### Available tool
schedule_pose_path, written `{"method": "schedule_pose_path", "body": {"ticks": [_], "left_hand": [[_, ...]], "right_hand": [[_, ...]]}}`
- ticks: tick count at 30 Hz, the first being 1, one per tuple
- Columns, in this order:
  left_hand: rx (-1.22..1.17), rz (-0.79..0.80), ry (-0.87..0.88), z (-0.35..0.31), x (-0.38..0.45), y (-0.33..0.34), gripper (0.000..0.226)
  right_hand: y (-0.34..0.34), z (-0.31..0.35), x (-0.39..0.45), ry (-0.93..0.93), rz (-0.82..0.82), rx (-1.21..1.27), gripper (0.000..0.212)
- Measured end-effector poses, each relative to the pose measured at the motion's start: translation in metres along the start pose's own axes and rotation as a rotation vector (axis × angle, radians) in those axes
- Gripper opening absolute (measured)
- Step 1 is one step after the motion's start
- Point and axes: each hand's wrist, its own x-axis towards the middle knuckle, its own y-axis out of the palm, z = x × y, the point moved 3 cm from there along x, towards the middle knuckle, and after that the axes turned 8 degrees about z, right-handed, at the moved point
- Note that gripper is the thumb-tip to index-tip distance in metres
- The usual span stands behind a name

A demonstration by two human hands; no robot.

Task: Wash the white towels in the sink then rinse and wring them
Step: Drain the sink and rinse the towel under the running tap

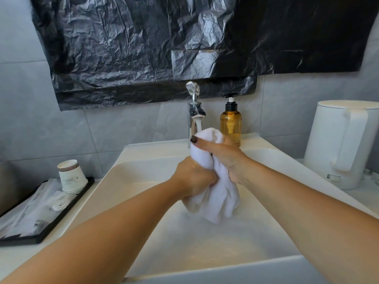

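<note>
Towel: soft, soaked, heavy, bunched upright over sink.
Left hand: clamped round middle.
Right hand: wrapped round top, best twisting hold.

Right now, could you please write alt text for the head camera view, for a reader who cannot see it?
Two bare hands, left hand and right hand, grip a bunched white cloth towel over a white rectangular sink, below a chrome tap. An amber plastic pump bottle stands behind; stacked paper cups sit left.

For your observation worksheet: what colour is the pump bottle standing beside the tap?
Amber pump bottle with a black pump top, seen best in the head view.
</note>
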Motion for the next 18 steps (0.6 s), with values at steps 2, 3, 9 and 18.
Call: {"method": "schedule_pose_path", "body": {"ticks": [2,3,9,18], "left_hand": [[0.135,0.024,0.029,-0.002,0.002,0.004,0.016],[0.164,0.052,0.090,-0.005,0.003,0.004,0.020],[-0.264,0.461,0.191,-0.001,0.000,-0.010,0.068],[-0.635,0.382,0.004,0.008,0.001,0.014,0.052]], "right_hand": [[-0.003,-0.002,0.000,-0.061,-0.149,-0.026,0.039],[-0.006,-0.001,-0.001,-0.075,-0.187,0.002,0.028],[-0.012,0.002,0.005,-0.074,-0.052,0.330,0.035],[-0.005,0.002,0.009,-0.101,-0.169,0.148,0.022]]}}
